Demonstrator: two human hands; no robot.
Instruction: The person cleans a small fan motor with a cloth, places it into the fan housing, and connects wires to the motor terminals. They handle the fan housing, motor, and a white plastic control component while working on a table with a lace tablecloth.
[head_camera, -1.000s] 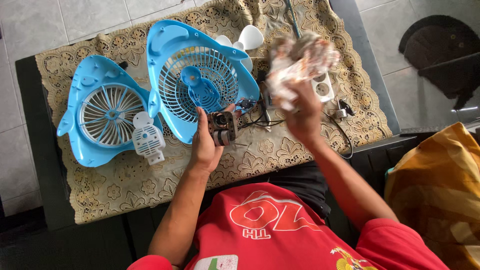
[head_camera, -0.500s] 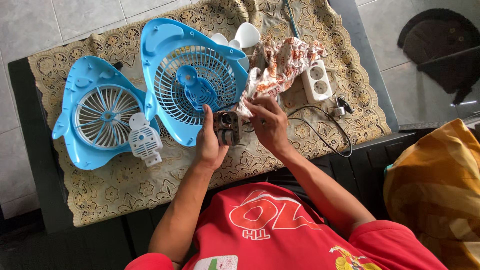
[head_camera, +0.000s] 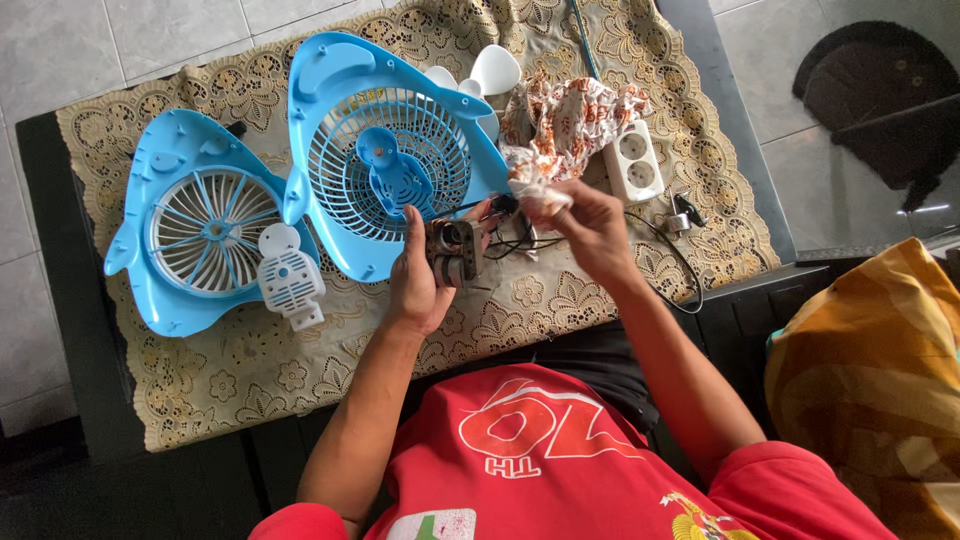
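gripping motor (head_camera: 455, 250), left hand (head_camera: 418, 285)

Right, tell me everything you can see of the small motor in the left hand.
The small motor is a compact block of dark metal with silvery laminated plates and some copper-coloured winding. It is off the table, pinched in the grip of the left hand, thumb on its near side. Thin black wires trail from it toward the right hand, which holds a patterned cloth just beside it. Finer detail is too small to tell.
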